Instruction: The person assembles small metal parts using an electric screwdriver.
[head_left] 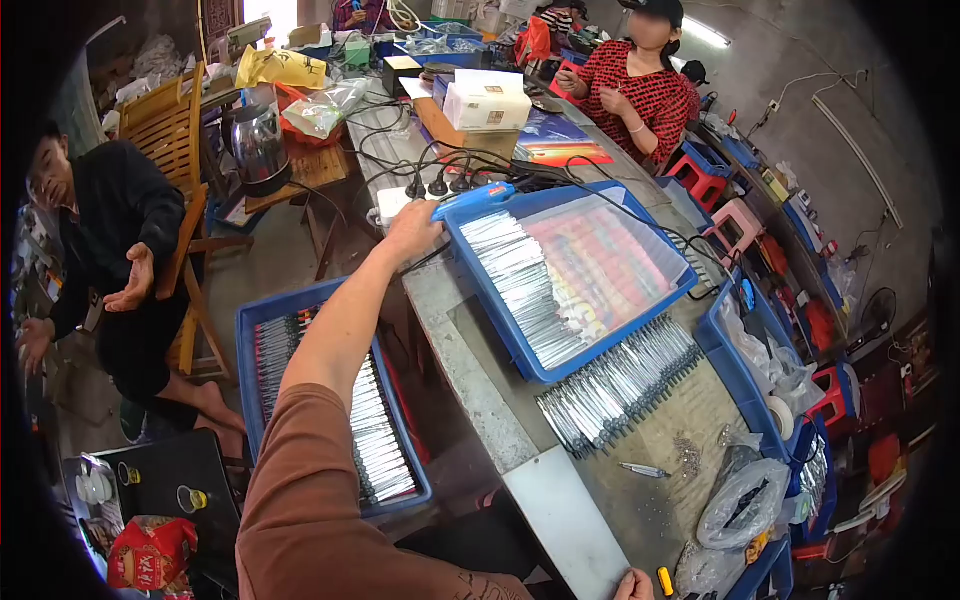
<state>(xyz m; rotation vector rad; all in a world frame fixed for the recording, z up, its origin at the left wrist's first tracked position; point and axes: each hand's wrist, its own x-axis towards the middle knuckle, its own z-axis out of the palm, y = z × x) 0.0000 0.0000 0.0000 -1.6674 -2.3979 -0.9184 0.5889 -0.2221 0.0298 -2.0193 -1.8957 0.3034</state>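
Note:
My left hand (pixel 414 232) reaches forward over the far left corner of a blue tray (pixel 530 362). Its fingers are closed on a bright blue, long tool (pixel 476 201) lying along the tray's edge, beside a white power strip (pixel 396 203). Inside the tray, silver pens (pixel 515 285) lie in a packed row beside a printed plastic sheet (pixel 600 260). More silver pens (pixel 620 385) are lined up on the table in front of it. Only the fingertips of my right hand (pixel 634 585) show, curled at the white board (pixel 565 520) near the lower edge; what they hold is hidden.
Another pen-filled blue tray (pixel 245 350) stands low at left. A seated person (pixel 110 220) is beyond it; another person (pixel 635 90) stands across the table. One loose pen (pixel 643 470), a yellow cap (pixel 665 581) and plastic bags (pixel 740 505) lie at right. Black cables cross the far table.

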